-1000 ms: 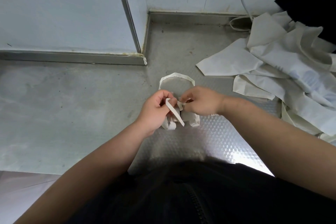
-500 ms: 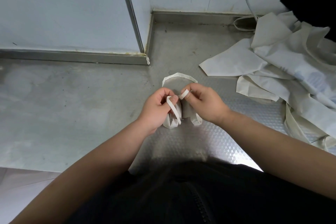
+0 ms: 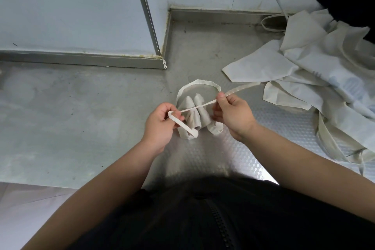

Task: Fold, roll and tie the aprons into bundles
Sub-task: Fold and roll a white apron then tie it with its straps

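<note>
One rolled off-white cloth apron (image 3: 200, 116) lies on the steel counter (image 3: 81, 117), our left hand (image 3: 160, 128) and right hand (image 3: 233, 116) each pinching its strap (image 3: 205, 105) taut, knot seemingly half-drawn; the crumpled apron heap (image 3: 316, 71) awaits us.

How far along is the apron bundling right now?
Done: one apron is rolled into a small bundle on the steel counter. In hand: the left hand and right hand each pinch the strap, held taut across the bundle. Left: finishing the knot, then the loose apron pile on the right.
</note>
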Demonstrator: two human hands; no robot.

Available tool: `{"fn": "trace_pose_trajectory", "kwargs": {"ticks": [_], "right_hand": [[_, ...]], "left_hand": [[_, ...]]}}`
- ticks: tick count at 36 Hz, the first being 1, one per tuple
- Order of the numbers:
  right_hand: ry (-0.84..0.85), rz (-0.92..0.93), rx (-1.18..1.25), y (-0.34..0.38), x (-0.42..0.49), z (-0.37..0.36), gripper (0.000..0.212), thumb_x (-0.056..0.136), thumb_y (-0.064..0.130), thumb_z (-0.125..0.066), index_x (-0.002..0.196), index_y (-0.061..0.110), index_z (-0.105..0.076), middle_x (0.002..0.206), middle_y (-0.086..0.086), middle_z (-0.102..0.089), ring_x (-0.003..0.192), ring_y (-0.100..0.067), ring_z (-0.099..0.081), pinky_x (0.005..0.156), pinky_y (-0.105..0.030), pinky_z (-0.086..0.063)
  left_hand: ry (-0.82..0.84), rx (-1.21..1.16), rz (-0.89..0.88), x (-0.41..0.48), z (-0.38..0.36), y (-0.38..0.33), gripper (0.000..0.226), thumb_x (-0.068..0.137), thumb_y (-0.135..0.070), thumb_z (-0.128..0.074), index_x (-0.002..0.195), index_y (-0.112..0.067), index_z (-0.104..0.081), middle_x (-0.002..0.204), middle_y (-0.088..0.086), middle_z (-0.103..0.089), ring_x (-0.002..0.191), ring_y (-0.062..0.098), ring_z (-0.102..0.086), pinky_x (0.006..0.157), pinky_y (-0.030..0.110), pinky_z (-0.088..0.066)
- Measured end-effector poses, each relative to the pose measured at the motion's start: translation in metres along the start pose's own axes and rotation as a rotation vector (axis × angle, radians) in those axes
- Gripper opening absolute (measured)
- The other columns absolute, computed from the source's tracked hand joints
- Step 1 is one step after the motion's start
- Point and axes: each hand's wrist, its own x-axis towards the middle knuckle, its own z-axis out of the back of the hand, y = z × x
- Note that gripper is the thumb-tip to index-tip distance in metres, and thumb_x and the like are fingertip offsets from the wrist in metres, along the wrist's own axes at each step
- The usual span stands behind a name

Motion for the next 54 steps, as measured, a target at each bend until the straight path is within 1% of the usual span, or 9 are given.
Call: {"fn": "trace_pose_trajectory", "kwargs": {"ticks": [6,11,18,22,27,35,41,46,54], "right_hand": [[-0.083,-0.062,0.094,-0.002,0.005,-0.001,0.038,0.102,0.025,-0.038,0.068,0.01,-0.045,0.063,-0.005,-0.047,0.054,-0.019,-0.046,0.064,-0.035,-0.053],[0.036,-0.053,0.068,0.004,0.008,-0.006,0.033,0.102,0.034,-0.034,0.087,0.01,-0.049,0.055,-0.001,-0.059,0.053,-0.018,-0.053,0.057,-0.034,-0.041],[0.217,-0.056,0.007,0.006,0.01,-0.007,0.031,0.094,0.035,-0.055,0.089,0.004,-0.058,0.067,-0.005,-0.054,0.061,-0.019,-0.048,0.063,-0.034,-0.038],[0.254,-0.001,-0.116,0.002,0.008,-0.008,0.017,0.091,0.02,-0.062,0.088,0.003,-0.063,0.053,0.007,-0.05,0.051,-0.009,-0.045,0.055,-0.026,-0.04],[0.136,0.105,-0.227,0.0,0.008,-0.008,0.033,0.092,0.021,-0.06,0.09,-0.011,-0.063,0.07,-0.011,-0.052,0.064,-0.022,-0.046,0.065,-0.038,-0.045],[0.32,0.222,-0.445,0.008,-0.002,-0.008,0.031,0.077,0.012,-0.076,0.097,-0.008,-0.065,0.097,-0.021,-0.068,0.085,-0.025,-0.064,0.09,-0.045,-0.049],[0.195,0.384,-0.595,0.003,0.0,-0.009,0.027,0.093,0.023,-0.057,0.09,-0.002,-0.068,0.085,-0.026,-0.064,0.08,-0.037,-0.059,0.076,-0.042,-0.05],[0.226,0.355,-0.566,0.009,0.0,-0.011,0.029,0.096,0.021,-0.053,0.091,-0.007,-0.061,0.086,-0.025,-0.061,0.068,-0.021,-0.055,0.074,-0.038,-0.05],[0.256,0.292,-0.55,0.013,0.0,-0.014,0.024,0.097,0.02,-0.051,0.08,0.005,-0.057,0.068,-0.006,-0.058,0.056,-0.012,-0.053,0.065,-0.026,-0.048]], "left_hand": [[0.024,-0.051,0.027,-0.002,0.0,-0.001,0.022,0.094,-0.002,-0.051,0.074,-0.011,-0.052,0.076,0.004,-0.067,0.07,0.007,-0.064,0.061,0.018,-0.049],[0.105,-0.246,0.098,0.0,-0.008,-0.016,0.02,0.097,-0.008,-0.047,0.077,-0.01,-0.049,0.095,0.005,-0.069,0.093,0.01,-0.067,0.072,0.017,-0.051],[0.005,-0.297,0.133,0.008,-0.01,-0.019,0.017,0.098,-0.008,-0.045,0.082,-0.007,-0.05,0.085,0.008,-0.064,0.08,0.009,-0.064,0.069,0.017,-0.054],[0.036,-0.228,0.137,0.008,-0.012,-0.016,0.017,0.098,-0.008,-0.046,0.082,-0.009,-0.051,0.084,0.006,-0.063,0.081,0.009,-0.063,0.074,0.018,-0.054],[0.044,-0.172,0.114,0.009,-0.01,-0.013,0.019,0.097,-0.007,-0.048,0.079,-0.011,-0.051,0.08,0.004,-0.064,0.08,0.011,-0.062,0.081,0.022,-0.052],[0.018,-0.185,0.115,0.014,-0.003,-0.012,0.017,0.097,-0.007,-0.047,0.081,-0.011,-0.051,0.083,0.006,-0.065,0.085,0.019,-0.062,0.091,0.037,-0.049],[0.039,-0.251,0.106,0.01,-0.009,-0.016,0.011,0.097,-0.009,-0.049,0.088,-0.01,-0.056,0.081,0.003,-0.065,0.081,0.012,-0.064,0.08,0.022,-0.053],[0.057,-0.121,0.058,0.007,-0.003,-0.011,0.018,0.092,-0.014,-0.058,0.109,-0.014,-0.064,0.094,0.001,-0.067,0.085,0.01,-0.063,0.076,0.024,-0.051],[-0.094,-0.127,-0.009,0.003,-0.012,-0.019,0.015,0.09,-0.008,-0.06,0.084,-0.017,-0.07,0.068,-0.01,-0.068,0.064,0.002,-0.06,0.059,0.016,-0.048]]}}
